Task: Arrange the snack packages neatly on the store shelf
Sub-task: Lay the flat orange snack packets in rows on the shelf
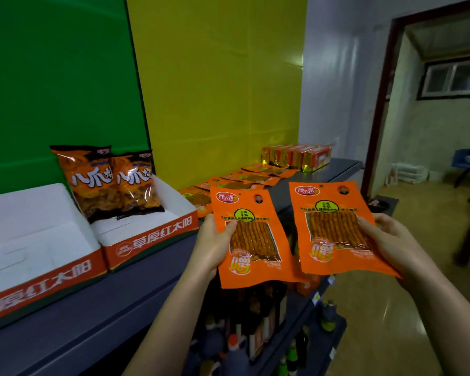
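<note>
I hold two flat orange snack packages with clear windows showing brown strips. My left hand (215,244) grips the left package (251,237) by its left edge. My right hand (388,240) grips the right package (337,229) by its right edge. Both packages hang in the air in front of the grey top shelf (114,302), side by side and upright. More orange packages of the same kind (244,179) lie flat in a row on the shelf behind them.
Two orange-and-black snack bags (111,183) stand in a white display carton (147,237); another carton (38,256) sits left of it. Gold and red boxes (296,156) stand at the shelf's far end. Bottles (255,321) fill lower shelves. A doorway (432,131) opens on the right.
</note>
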